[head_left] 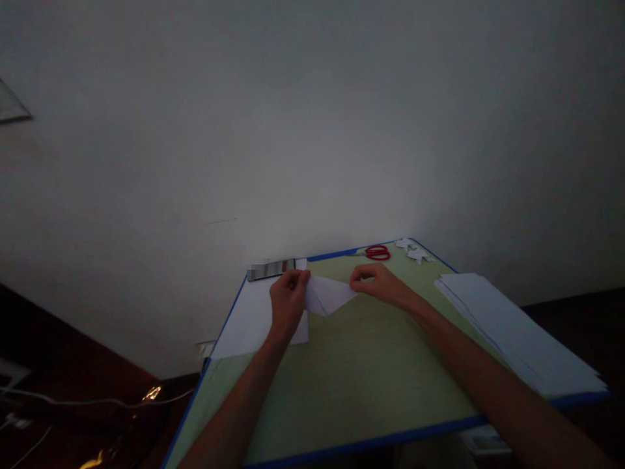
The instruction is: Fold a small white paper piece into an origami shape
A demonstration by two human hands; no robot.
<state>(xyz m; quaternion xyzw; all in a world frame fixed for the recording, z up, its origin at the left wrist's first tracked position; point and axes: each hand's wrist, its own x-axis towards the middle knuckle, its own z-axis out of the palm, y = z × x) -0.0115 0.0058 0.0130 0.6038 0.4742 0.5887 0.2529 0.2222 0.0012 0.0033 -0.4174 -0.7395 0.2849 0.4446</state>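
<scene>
A folded white paper with a downward point lies on the green table near its far edge. My left hand pinches the paper's left corner with closed fingers. At the paper's right corner my right hand is closed on it in a pinch. Both forearms reach in from the bottom of the view.
A white sheet lies at the left under my left hand. A stack of white sheets lies along the right edge. Red scissors and paper scraps rest at the far corner. A striped box sits by the wall. Cables lie on the floor at left.
</scene>
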